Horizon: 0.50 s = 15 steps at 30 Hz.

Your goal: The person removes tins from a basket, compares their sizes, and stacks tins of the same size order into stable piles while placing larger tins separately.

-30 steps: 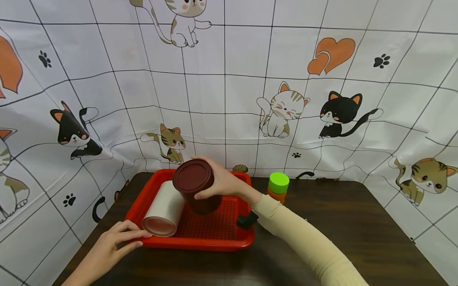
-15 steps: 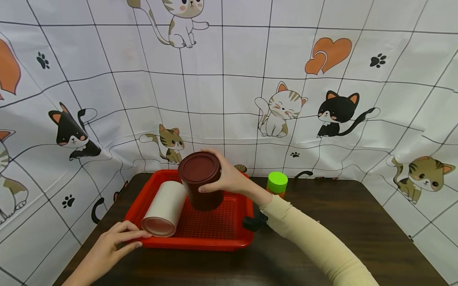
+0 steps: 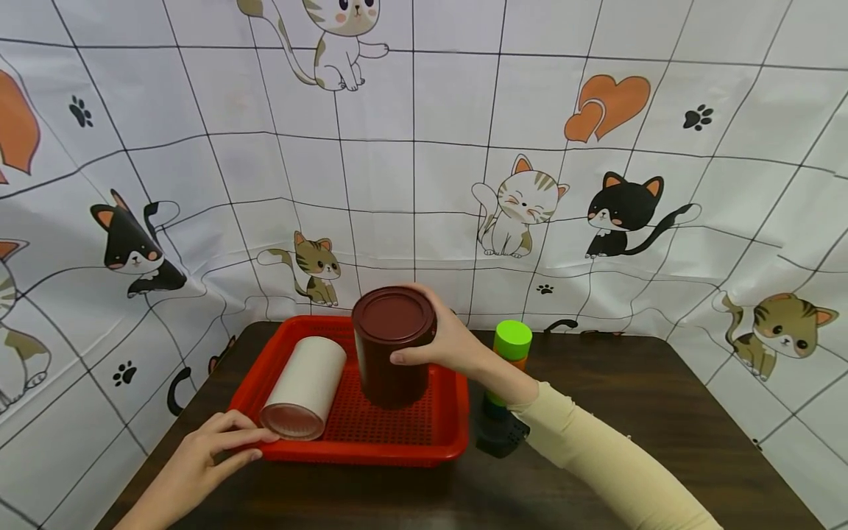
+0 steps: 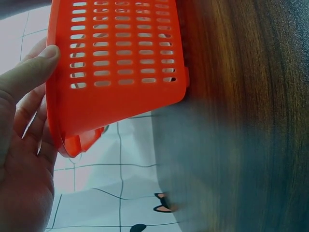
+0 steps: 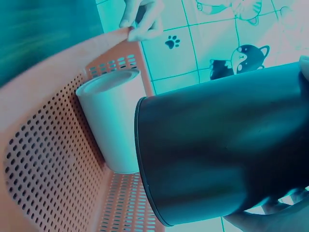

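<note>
Head view: gripped the brown canister (image 3: 387,372) in the right hand (image 3: 447,342), nearly upright over the red basket (image 3: 364,453), right of the white cylinder (image 3: 308,386) lying inside. Pinched the basket's rim in the left hand (image 3: 205,450). Left wrist view: clamped that rim between thumb and fingers; needed such firmness against sliding. Right wrist view: curled fingers round the canister; called for level handling, clear of the white cylinder. Could not tell of contact with the basket's floor.
</note>
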Tool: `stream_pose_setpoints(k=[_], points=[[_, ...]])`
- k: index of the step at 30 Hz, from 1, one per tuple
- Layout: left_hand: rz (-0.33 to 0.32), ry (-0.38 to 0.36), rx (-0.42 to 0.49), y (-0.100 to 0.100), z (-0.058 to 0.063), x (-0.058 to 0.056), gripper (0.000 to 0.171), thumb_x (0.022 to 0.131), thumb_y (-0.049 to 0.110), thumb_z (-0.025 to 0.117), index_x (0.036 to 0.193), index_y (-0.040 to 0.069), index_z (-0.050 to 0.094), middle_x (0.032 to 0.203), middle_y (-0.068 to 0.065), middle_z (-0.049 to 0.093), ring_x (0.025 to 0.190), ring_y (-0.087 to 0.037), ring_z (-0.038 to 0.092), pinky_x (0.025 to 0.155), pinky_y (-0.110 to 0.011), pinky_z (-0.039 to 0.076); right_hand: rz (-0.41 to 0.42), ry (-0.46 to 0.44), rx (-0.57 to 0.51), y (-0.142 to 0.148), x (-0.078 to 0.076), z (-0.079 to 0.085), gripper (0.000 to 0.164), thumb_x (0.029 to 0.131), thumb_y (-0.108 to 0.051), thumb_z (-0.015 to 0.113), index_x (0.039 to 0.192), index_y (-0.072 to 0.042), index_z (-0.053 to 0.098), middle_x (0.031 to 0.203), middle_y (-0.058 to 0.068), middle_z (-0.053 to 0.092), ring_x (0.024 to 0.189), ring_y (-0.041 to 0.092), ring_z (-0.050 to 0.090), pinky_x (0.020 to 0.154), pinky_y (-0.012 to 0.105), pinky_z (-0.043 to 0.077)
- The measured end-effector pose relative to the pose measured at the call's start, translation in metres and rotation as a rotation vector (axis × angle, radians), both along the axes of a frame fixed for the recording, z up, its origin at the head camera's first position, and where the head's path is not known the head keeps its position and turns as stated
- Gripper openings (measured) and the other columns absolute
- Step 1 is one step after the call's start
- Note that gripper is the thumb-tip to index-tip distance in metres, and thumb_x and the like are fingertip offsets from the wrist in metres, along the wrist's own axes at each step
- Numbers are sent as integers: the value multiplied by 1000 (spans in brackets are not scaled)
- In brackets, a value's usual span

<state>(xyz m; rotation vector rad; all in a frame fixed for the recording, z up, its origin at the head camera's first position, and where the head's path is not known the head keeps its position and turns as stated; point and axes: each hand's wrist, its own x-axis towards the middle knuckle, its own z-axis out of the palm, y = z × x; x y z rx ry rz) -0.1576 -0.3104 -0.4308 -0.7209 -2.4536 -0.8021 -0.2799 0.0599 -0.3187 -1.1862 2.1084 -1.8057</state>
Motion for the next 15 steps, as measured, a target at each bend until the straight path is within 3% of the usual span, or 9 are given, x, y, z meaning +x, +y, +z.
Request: stream_pose_setpoints(k=[5, 15], points=[[8, -8, -10, 0, 0, 2, 45, 71, 0, 82, 104, 29, 76, 96, 16, 60, 87, 5, 47, 64, -18, 44, 9, -16, -13, 14, 13, 2, 96, 73, -35, 88, 149, -27, 31, 145, 5, 48, 131, 21, 50, 109, 49, 40], [-11, 30, 7, 1, 0, -1, 46, 69, -2, 83, 103, 27, 76, 96, 15, 59, 86, 6, 46, 64, -13, 37, 64, -45, -58, 50, 40, 5, 98, 76, -29, 86, 153, -20, 27, 147, 10, 46, 131, 19, 52, 103, 38, 48]])
